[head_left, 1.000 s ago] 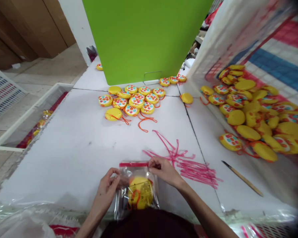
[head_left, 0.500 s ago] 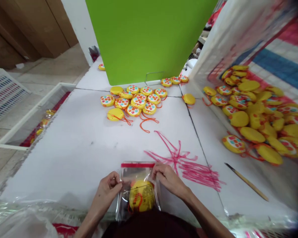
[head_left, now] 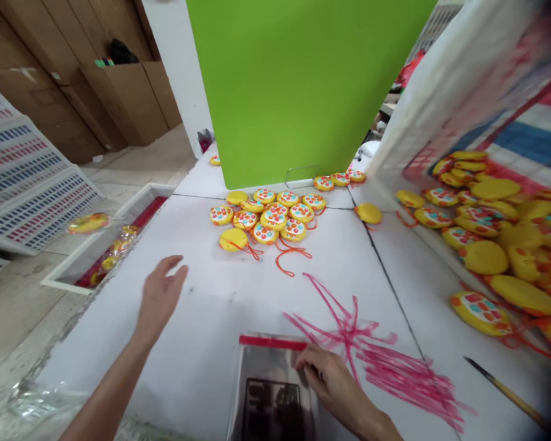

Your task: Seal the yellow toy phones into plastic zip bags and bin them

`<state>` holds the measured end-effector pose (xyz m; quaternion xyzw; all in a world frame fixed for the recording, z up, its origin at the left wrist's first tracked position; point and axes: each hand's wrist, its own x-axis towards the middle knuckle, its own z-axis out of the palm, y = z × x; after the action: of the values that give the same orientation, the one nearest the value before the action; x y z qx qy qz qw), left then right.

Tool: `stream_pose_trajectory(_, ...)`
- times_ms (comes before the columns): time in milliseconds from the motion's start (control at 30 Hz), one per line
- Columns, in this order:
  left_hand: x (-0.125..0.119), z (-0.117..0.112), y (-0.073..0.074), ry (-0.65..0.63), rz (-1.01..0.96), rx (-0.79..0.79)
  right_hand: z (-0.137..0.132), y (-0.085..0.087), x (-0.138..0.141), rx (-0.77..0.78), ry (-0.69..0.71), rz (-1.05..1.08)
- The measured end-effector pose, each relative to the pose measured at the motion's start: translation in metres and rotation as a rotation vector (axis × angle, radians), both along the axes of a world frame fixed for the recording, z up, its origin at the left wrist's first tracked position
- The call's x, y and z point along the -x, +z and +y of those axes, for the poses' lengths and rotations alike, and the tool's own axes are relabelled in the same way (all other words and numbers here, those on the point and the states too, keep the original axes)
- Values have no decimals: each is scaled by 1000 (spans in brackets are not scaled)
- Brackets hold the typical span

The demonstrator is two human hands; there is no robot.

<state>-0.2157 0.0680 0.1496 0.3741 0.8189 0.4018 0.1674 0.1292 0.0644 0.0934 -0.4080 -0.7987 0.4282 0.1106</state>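
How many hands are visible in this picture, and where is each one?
2. The left hand hovers open above the white table, left of the clear bag. The right hand touches that bag's upper right corner. No other hands show.

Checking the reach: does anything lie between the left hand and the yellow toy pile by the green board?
Nothing visible. Only bare table separates the left hand from the yellow toy pile; the pink strips lie off to the right.

A clear plastic bag with a red top strip and dark label lies flat on the white table.
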Motion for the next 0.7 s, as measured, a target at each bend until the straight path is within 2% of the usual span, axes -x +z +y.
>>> stream_pose_trajectory(100,-16,63,-25,-45,-85,61,-2,1,1,-22,-2,-2)
stream_pose_trajectory(167,-19,99,-37,-35,-159,117,-2,-2,0,-45,-3,6)
stream_pose_trajectory(267,-19,135,-48,-20,-280,160,0,-10,-4,-62,8,14)
stream_pose_trajectory(333,-21,145,-53,-39,-375,145,2,-15,-5,-60,9,21)
stream_pose_trajectory(400,-27,142,-57,-97,-495,98,3,-17,-3,-72,-19,50)
stream_pose_trajectory(467,-36,127,-59,-178,-623,28,5,-15,3,-93,-87,105)
stream_pose_trajectory(600,-62,71,-54,-362,-826,-94,17,1,19,-25,-291,260)
stream_pose_trajectory(700,-84,30,-48,-475,-929,-78,26,14,33,35,-348,329)
